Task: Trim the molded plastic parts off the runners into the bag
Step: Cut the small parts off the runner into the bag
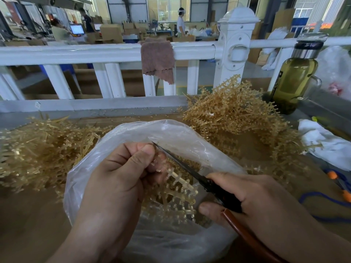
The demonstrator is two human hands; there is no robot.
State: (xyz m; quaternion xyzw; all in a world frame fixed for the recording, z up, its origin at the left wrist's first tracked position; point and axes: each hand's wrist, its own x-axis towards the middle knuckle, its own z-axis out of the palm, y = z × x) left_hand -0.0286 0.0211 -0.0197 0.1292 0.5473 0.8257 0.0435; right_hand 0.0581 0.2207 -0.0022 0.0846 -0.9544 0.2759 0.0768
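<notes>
Runner frame (pixel 180 185), amber and translucent, is hanging over the open mouth of the clear plastic bag (pixel 85 177), which is sitting on the brown table (pixel 28 215) between two heaps of similar frames. The left hand (pixel 117 177) is pinching the frame's upper end, fingers and thumb curled tightly round it. The right hand (pixel 252 198) is gripping the scissors (pixel 209 185), fingers wrapped about the reddish-brown handles, thumb underneath.

The step in hand appears to be trimming: the blades are lying alongside the frame, tips reaching up beside the left thumb, and are looking nearly together. The next cut is calling for the blades to be seated at the root of a row of molded parts (pixel 182 192) while the frame is held above the bag so that pieces drop inside.

The frame's long axis is running diagonally, from the left fingers at upper left to its free end at lower right, pointing toward the right hand.
</notes>
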